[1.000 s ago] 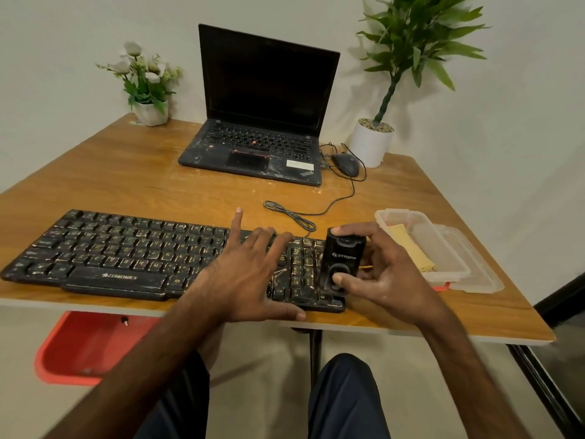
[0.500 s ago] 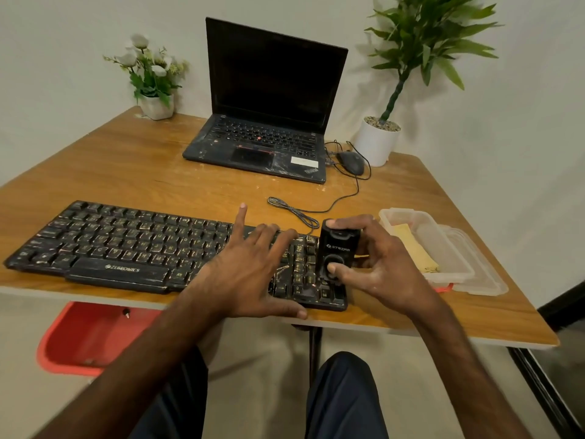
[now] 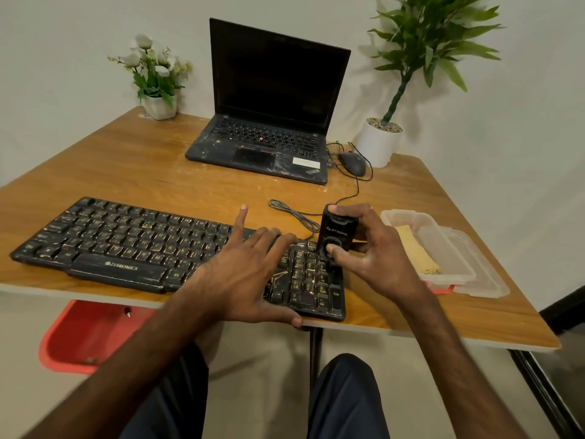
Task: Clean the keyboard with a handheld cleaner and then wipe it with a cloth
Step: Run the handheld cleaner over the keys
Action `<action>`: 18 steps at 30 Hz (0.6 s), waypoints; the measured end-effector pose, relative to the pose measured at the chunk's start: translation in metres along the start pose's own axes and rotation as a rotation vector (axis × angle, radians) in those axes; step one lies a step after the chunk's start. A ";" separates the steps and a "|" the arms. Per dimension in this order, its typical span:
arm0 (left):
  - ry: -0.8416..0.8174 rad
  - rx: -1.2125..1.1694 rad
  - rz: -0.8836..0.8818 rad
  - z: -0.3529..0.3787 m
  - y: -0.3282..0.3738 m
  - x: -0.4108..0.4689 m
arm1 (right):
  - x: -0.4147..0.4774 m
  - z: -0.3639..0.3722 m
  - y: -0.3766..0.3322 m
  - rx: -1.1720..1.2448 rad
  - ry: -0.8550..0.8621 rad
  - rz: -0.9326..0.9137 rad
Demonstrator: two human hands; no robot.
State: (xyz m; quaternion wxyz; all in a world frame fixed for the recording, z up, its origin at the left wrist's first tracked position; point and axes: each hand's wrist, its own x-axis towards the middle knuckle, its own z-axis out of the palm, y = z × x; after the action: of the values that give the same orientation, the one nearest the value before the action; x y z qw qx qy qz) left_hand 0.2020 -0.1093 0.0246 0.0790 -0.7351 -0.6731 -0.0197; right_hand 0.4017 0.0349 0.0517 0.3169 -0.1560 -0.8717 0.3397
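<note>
Head cam: I saw L hand (image 3: 243, 277) spread flat on the keyboard (image 3: 126, 245), thumb at its near edge. R hand (image 3: 376, 258) gripped the black handheld cleaner (image 3: 337, 237) upright on the numpad's far corner. The keyboard lay along bench (image 3: 126, 172) front; yellow cloth (image 3: 414, 251) in clear tub (image 3: 456, 248) just right

looks like a small home office corner: a wooden tabletop (image 3: 133, 172) pushed against a plain pale wall, an open laptop (image 3: 269, 122) with a wired mouse (image 3: 352, 163) beside it, a full-size keyboard (image 3: 126, 245) up front, and two potted plants, flowers (image 3: 155, 77) left, a leafy one (image 3: 421, 52) right.
</note>
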 end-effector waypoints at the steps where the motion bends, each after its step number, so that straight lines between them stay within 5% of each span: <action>1: 0.002 -0.003 0.003 0.000 0.000 -0.001 | 0.002 0.002 0.003 -0.005 0.040 0.000; 9: 0.022 -0.059 0.025 -0.001 -0.001 -0.012 | -0.009 -0.004 0.001 0.183 -0.079 0.062; 18: 0.033 -0.078 0.032 -0.003 -0.001 -0.014 | 0.007 0.004 0.009 -0.021 0.058 0.031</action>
State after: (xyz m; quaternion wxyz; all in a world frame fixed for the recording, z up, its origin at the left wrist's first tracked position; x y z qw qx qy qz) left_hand 0.2002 -0.1236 0.0253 0.0615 -0.7477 -0.6587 -0.0568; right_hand 0.3941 0.0428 0.0461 0.3350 -0.1825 -0.8631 0.3308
